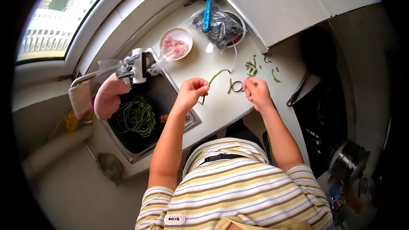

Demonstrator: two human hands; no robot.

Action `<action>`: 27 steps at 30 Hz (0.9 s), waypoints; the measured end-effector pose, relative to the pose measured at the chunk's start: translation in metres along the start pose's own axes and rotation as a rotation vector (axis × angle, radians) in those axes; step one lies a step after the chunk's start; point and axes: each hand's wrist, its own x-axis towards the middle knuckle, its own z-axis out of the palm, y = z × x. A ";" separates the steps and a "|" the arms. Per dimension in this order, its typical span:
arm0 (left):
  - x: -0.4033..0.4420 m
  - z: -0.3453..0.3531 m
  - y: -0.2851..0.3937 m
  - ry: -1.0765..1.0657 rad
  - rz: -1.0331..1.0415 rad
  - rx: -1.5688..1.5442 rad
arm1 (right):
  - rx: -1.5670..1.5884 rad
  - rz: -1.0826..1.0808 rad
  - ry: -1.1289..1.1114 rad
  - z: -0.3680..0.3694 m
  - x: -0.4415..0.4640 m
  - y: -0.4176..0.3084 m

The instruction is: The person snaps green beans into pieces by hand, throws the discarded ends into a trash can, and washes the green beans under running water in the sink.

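My left hand (192, 93) pinches a long green bean (218, 74), whose one end arches up over the counter while the other hangs below the fingers. To its right, my right hand (257, 93) is closed above the counter, with a bit of green showing at its fingertips, apparently a bean piece. Short bean pieces (251, 66) lie scattered just beyond that hand. Between the hands, a dark ring-shaped thing (237, 86) rests on the counter beside another bean piece (230, 86). A tangled heap of long beans (137, 117) fills part of the sink.
A white bowl of pink raw meat (175, 47) stands at the back. Beside it are a dark plastic bag (221, 25) and a blue-handled brush (207, 15). The sink (128, 155) with its faucet (138, 66) is on the left; a stove (319, 115) and pot (349, 159) are right.
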 end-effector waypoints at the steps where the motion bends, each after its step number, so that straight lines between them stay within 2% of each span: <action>1: -0.016 -0.004 0.012 -0.045 -0.006 -0.081 | -0.155 -0.118 0.047 0.011 0.004 -0.011; 5: -0.057 -0.016 0.033 -0.128 0.057 -0.251 | -0.207 -0.294 -0.102 0.049 0.002 -0.060; 7: -0.074 -0.019 0.037 -0.133 0.092 -0.290 | -0.053 0.015 -0.480 0.060 -0.004 -0.073; 8: -0.081 -0.020 0.036 -0.107 0.099 -0.276 | -0.048 0.106 -0.572 0.064 -0.010 -0.079; 9: -0.089 -0.021 0.035 -0.093 0.106 -0.279 | -0.054 0.108 -0.587 0.070 -0.016 -0.081; 11: -0.101 -0.020 0.033 -0.084 0.120 -0.317 | 0.092 0.230 -0.668 0.077 -0.030 -0.079; 13: -0.113 -0.018 0.032 -0.072 0.102 -0.308 | 0.099 0.222 -0.664 0.082 -0.040 -0.077; 19: -0.149 0.010 0.062 -0.134 0.258 -0.308 | 0.167 0.109 -0.802 0.091 -0.058 -0.081; 20: -0.152 0.015 0.065 -0.129 0.265 -0.304 | 0.061 0.076 -0.841 0.093 -0.061 -0.083; 22: -0.156 0.021 0.069 -0.010 0.361 -0.218 | -0.087 0.011 -0.864 0.099 -0.070 -0.089; 26: -0.170 0.027 0.075 0.076 0.391 -0.065 | -0.111 -0.009 -0.831 0.111 -0.088 -0.097; 27: -0.173 0.030 0.075 0.154 0.382 -0.019 | -0.174 -0.065 -0.772 0.114 -0.092 -0.096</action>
